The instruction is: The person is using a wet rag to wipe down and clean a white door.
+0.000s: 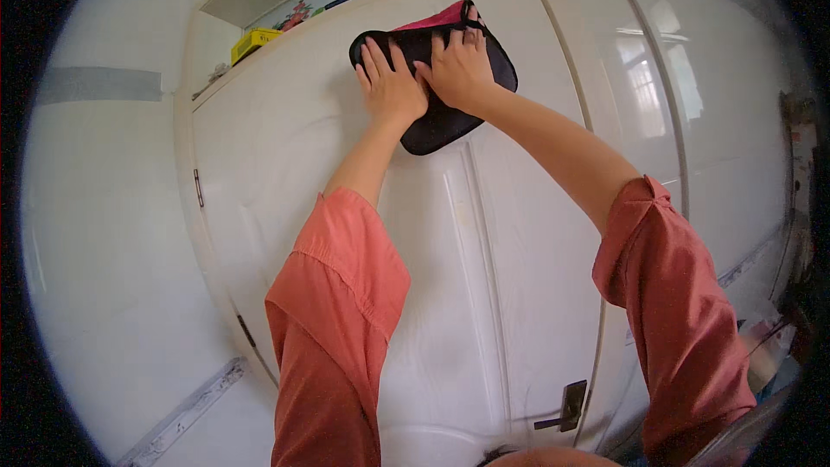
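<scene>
Both of my arms are raised to a black fabric item (pixel 445 125) with pink along its upper edge, lying against the upper part of a white door (pixel 328 147). My left hand (pixel 389 82) rests on its left side with the fingers extended and spread over the black fabric. My right hand (pixel 458 69) is on its upper right, fingers apart and slightly bent, near a small black loop at the top corner. Whether anything lies under the fabric is hidden.
Above the door is a ledge with a yellow plastic object (pixel 255 41) and small items before floral decoration. A dark lever handle (pixel 571 406) sits low on the door's right. Glossy white tiled walls (pixel 95 207) flank both sides, with clutter (pixel 769 337) at the far right.
</scene>
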`<state>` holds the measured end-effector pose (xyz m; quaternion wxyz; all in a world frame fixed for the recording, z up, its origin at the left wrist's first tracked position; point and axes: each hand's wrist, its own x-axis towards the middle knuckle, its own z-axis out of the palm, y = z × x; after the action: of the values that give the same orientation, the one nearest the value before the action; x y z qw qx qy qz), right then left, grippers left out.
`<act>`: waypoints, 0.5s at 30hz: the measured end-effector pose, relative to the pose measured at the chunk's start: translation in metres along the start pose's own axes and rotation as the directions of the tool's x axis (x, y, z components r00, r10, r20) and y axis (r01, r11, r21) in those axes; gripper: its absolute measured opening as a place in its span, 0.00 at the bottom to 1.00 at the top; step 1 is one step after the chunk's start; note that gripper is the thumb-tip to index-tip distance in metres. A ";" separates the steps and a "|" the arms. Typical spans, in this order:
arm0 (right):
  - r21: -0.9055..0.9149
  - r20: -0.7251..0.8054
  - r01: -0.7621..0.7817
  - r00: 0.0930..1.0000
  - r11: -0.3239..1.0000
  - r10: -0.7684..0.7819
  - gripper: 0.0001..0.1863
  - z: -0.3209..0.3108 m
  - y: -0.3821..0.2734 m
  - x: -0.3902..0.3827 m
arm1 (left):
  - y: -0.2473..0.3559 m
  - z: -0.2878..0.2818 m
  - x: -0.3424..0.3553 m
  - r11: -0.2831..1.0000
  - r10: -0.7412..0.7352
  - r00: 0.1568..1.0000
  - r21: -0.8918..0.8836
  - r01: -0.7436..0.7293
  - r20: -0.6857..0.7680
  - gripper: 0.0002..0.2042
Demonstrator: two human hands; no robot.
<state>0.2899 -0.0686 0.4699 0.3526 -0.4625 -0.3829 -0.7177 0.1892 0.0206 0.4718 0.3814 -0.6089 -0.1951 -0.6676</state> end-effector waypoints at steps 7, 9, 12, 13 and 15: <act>0.111 0.147 -0.150 0.980 0.982 0.133 0.30 0.051 0.014 -0.011 | 0.002 0.055 0.008 0.981 -0.133 0.929 -0.090 0.174 0.346 0.30; 0.044 0.052 -0.135 0.990 0.990 0.133 0.30 0.069 0.024 -0.015 | 0.006 0.062 0.009 0.979 -0.121 0.935 -0.118 0.169 0.334 0.30; 0.151 0.087 -0.174 0.983 0.973 0.162 0.30 0.082 0.026 -0.018 | -0.006 0.070 0.007 0.990 -0.055 0.973 -0.113 0.082 0.226 0.28; 0.150 0.084 -0.176 0.983 0.973 0.164 0.30 0.083 0.025 -0.013 | -0.010 0.070 0.012 0.997 -0.030 0.983 -0.065 0.042 0.183 0.28; 0.139 -0.010 -0.110 0.994 0.984 0.112 0.30 0.083 0.024 -0.004 | -0.018 0.071 0.022 1.000 0.003 0.991 -0.015 -0.001 0.137 0.29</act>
<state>0.3447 -0.0061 0.4943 0.4266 -0.4514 -0.4022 -0.6727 0.2239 0.0776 0.5100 0.3634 -0.6564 -0.2153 -0.6251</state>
